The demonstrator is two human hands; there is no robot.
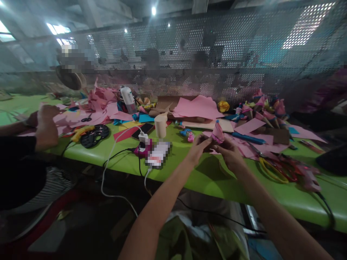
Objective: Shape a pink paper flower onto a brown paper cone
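Note:
Between my two hands, above the green tabletop, is a pink paper cone point(218, 133) with a blue tip, pointing upward. My left hand point(201, 146) grips its lower left side with closed fingers. On the lower right side, my right hand point(229, 151) pinches the same cone. Pink paper sheets point(249, 126) and a blue rolled strip point(248, 138) lie just beyond my right hand. A small blue and pink piece point(187, 134) rests on the table beyond my left hand.
Yellow-handled scissors point(272, 169) and a pink glue gun point(309, 177) lie at the right. Left of my hands are a cup point(161, 125), a phone point(158, 154) and a power adapter point(143, 146) with trailing cables. A co-worker's hand point(47, 115) is at far left.

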